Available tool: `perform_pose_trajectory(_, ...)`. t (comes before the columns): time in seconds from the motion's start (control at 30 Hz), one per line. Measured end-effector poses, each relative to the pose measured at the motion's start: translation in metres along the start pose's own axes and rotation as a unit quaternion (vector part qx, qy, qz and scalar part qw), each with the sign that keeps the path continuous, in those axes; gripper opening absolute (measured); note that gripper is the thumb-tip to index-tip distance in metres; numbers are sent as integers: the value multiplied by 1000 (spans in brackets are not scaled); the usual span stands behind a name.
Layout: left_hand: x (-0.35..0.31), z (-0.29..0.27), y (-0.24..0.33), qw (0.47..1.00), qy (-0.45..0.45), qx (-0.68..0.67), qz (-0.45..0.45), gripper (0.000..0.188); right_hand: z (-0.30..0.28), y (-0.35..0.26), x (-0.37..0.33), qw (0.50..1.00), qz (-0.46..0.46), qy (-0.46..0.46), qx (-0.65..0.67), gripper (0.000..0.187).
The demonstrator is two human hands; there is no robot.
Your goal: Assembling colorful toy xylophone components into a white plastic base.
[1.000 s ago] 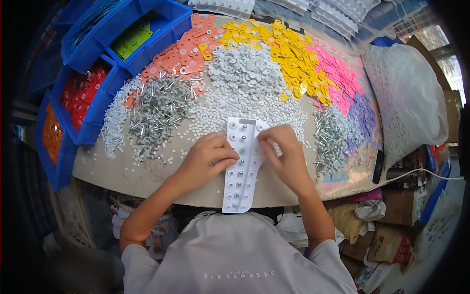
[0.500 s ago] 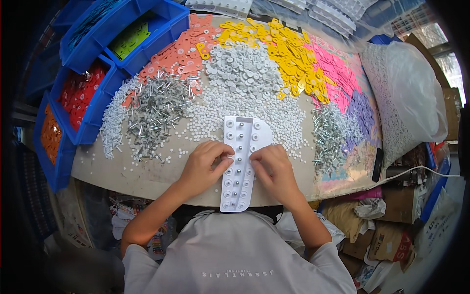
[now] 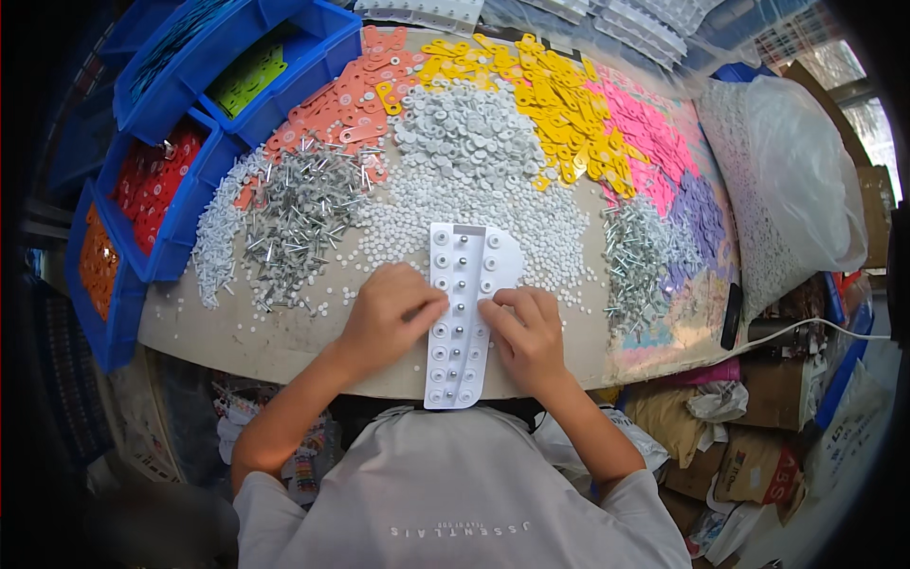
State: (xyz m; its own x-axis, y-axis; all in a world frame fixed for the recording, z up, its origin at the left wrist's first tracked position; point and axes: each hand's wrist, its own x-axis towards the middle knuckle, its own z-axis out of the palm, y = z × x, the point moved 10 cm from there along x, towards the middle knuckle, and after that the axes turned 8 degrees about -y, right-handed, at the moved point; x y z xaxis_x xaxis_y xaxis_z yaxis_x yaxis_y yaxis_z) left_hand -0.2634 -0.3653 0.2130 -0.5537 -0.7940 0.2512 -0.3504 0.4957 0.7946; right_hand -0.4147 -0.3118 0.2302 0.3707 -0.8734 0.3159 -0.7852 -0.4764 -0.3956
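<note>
A long white plastic tray (image 3: 471, 321) lies lengthwise in front of me at the table's near edge. Round white pieces sit in a row along each of its long sides, and metal pin heads line the groove between them. Over the tray's left row is my left hand (image 3: 389, 311), thumb and forefinger pinched together. My right hand (image 3: 527, 332) is closed at the right row, fingertips against the tray. Whatever either hand pinches is too small or hidden to make out. Just beyond the tray spread many small white discs (image 3: 417, 223).
Heaps of metal pins (image 3: 308, 213), white caps (image 3: 464, 133), yellow strips (image 3: 569, 104), pink strips (image 3: 654, 137) and purple strips (image 3: 697, 218) cover the table. Blue bins (image 3: 213, 175) stand left. A bulging clear bag (image 3: 787, 180) stands right, near a white cable (image 3: 806, 324).
My left hand has slid slightly nearer along the tray, uncovering a round piece in the left row. The right fingers have shifted a little too, staying at the right row.
</note>
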Motion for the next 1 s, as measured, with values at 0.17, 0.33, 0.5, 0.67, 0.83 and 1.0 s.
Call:
perform_pose_trajectory(0.17, 57, -39, -27, 996, 64, 60, -28, 12, -7, 13, 8, 996, 25, 8, 86, 21)
perform_pose_trajectory(0.33, 104, -38, -63, 996, 55, 77, 6, 14, -26, 57, 24, 986, 135, 63, 77, 9)
perform_pose_trajectory(0.5, 118, -18, -75, 981, 24, 186, 46, 14, -20, 90, 44, 989, 142, 1, 28, 12)
perform_pose_trajectory(0.67, 113, -22, -58, 979, 30, 197, 52, 14, -18, 98, 79, 993, 116, 26, 0, 12)
perform_pose_trajectory(0.83, 84, -27, -45, 996, 21, 82, -31, 11, 3, 119, 109, 995, 84, 38, -25, 13)
perform_pose_trajectory(1.0, 35, -25, -6, 998, -21, -40, -36, 12, 11, 116, 115, 996, 43, 35, -67, 18)
